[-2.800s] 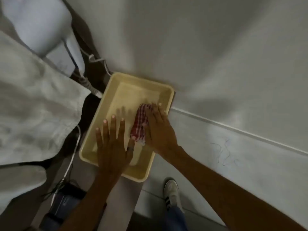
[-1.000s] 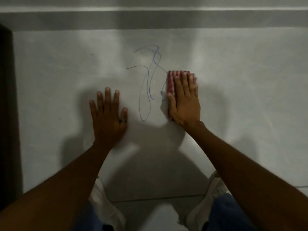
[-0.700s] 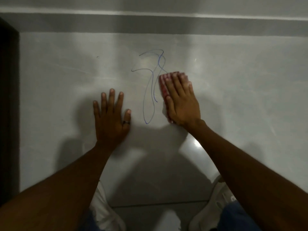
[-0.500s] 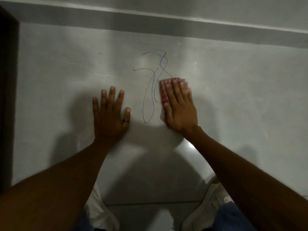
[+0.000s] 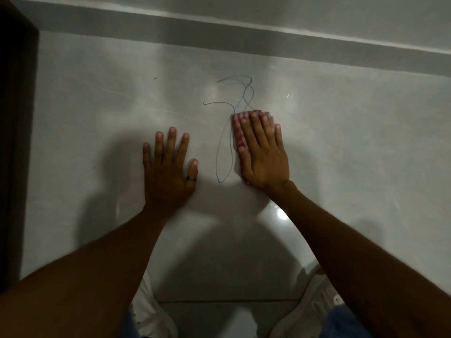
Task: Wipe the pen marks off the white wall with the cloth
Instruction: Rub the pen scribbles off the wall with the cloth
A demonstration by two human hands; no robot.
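Observation:
Blue pen marks [image 5: 223,142] loop across the white wall [image 5: 341,142], with a tangle at the top and a long narrow loop below. My right hand [image 5: 262,157] lies flat on a folded red-and-white checked cloth [image 5: 238,129], pressing it to the wall at the right edge of the marks. Only the cloth's top and left edges show past my fingers. My left hand [image 5: 169,169], a dark ring on its thumb, rests flat on the wall left of the marks, fingers spread, holding nothing.
A dark door frame [image 5: 14,142] runs down the left edge. A grey horizontal band [image 5: 244,32] crosses the wall above the marks. My white shoes [image 5: 151,311] and the floor joint show at the bottom.
After lifting the cloth from the yellow tray, my right hand brought it to the wall. Over the last second it slid the cloth down and slightly left beside the marks. My left hand stayed planted.

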